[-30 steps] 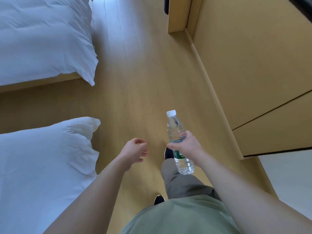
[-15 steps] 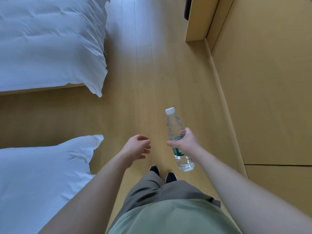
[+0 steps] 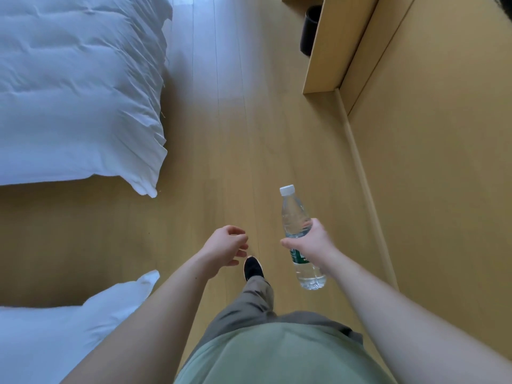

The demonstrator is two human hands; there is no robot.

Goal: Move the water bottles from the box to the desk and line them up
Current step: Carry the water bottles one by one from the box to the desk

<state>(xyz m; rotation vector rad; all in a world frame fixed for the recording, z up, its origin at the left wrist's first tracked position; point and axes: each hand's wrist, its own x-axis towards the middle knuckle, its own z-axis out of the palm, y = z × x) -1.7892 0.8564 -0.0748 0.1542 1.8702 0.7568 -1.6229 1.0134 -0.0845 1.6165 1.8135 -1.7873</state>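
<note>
A pale wooden floor [image 3: 235, 139] runs up the middle of the view, with a wooden wall panel [image 3: 443, 162] along its right edge. Two beds with white duvets lie on the left, the far bed [image 3: 77, 90] and the near bed [image 3: 63, 333], a strip of floor between them. A black bin [image 3: 310, 30] stands at the top beside the panel's end. The right hand [image 3: 311, 245] grips a clear water bottle [image 3: 295, 217] round its middle, white cap up, held over the floor. The left hand [image 3: 225, 249] hangs loosely curled, holding nothing. A black shoe [image 3: 252, 268] shows below it.
</note>
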